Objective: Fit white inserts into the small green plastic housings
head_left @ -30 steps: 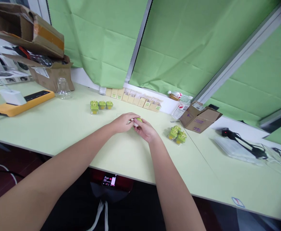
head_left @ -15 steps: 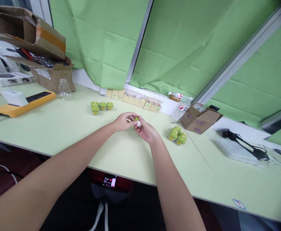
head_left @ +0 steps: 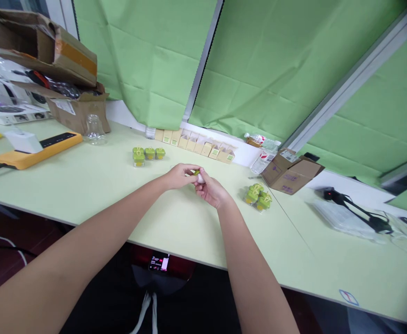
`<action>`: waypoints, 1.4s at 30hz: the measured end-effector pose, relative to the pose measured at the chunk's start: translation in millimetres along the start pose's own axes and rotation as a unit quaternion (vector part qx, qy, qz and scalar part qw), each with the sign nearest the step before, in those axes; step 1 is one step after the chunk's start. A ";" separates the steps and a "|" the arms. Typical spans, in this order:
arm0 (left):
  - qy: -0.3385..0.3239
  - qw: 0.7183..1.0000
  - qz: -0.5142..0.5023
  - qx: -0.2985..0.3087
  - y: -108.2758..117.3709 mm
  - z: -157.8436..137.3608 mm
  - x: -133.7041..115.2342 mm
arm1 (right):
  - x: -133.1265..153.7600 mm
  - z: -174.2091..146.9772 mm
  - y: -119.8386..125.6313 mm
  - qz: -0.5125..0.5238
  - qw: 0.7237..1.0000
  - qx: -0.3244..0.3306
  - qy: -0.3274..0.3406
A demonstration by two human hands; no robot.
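My left hand (head_left: 180, 176) and my right hand (head_left: 211, 191) meet above the middle of the table. Between their fingertips is a small jar (head_left: 200, 178) with a green lid and a whitish body, mostly covered by the fingers. The right fingers wrap the body, while the left fingers pinch at the lid side. Beyond my left hand stand several small clear jars with green lids (head_left: 149, 153). Another cluster of green-lidded jars (head_left: 258, 196), with yellow bows on top, sits to the right of my right hand.
A row of small tan boxes (head_left: 199, 144) lines the wall. Plastic bottles (head_left: 262, 161) and a cardboard box (head_left: 290, 172) stand back right. An orange power strip (head_left: 59, 144), a clear glass-like vessel (head_left: 94, 131) and larger cartons (head_left: 76, 55) occupy the left. A phone (head_left: 159, 261) lies below the table edge.
The left and right fingers have shifted slightly around the small jar, and less of its green lid shows. The whole view has moved a little; the other jars stay in place.
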State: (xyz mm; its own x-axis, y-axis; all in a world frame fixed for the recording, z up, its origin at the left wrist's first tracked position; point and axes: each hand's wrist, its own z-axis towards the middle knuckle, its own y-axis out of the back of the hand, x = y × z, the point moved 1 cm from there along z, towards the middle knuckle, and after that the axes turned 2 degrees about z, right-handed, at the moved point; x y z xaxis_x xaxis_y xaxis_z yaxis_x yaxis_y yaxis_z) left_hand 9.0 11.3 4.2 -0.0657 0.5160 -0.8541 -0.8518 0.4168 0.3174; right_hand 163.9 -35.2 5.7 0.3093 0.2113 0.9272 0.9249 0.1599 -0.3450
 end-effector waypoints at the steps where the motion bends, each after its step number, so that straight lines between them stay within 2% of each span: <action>1: 0.003 1.000 -0.008 0.007 1.0 0.4 0.6 | 0.8 -0.7 0.7 0.000 1.000 0.005 -0.009; 6: 0.017 1.000 0.003 0.008 2.3 0.2 2.8 | 4.4 -4.3 1.4 -0.011 0.999 0.024 -0.042; 14: 0.002 0.999 0.044 0.022 2.8 -2.6 -1.3 | 3.9 -6.6 -5.0 -0.062 0.997 0.013 -0.040; 25: 0.028 0.998 -0.020 0.043 -3.1 -2.9 4.9 | 0.6 -2.3 -5.6 -0.107 0.992 -0.029 -0.061; 29: 0.061 0.994 -0.068 0.060 -3.6 -3.9 1.0 | 0.1 -2.5 -4.2 -0.107 0.991 -0.010 -0.085; 33: 0.080 0.989 -0.100 0.077 -0.6 -4.8 -5.5 | 1.8 -5.7 -4.6 -0.102 0.988 0.040 -0.107; 37: 0.095 0.988 -0.106 0.054 0.3 -3.3 -3.3 | 3.5 -8.9 -5.7 -0.109 0.987 0.055 -0.102; 42: 0.090 0.994 -0.058 0.006 -2.0 -1.2 10.1 | 1.7 -9.2 -6.4 -0.137 0.982 0.055 -0.122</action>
State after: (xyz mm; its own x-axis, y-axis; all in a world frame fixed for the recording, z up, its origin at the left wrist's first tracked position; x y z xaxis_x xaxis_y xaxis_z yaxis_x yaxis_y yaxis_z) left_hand 9.4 14.8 -5.5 -0.0610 0.3214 -0.9450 -0.8524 0.4758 0.2169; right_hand 160.5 -44.7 10.9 -0.0217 0.3691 0.9291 0.9324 0.3429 -0.1145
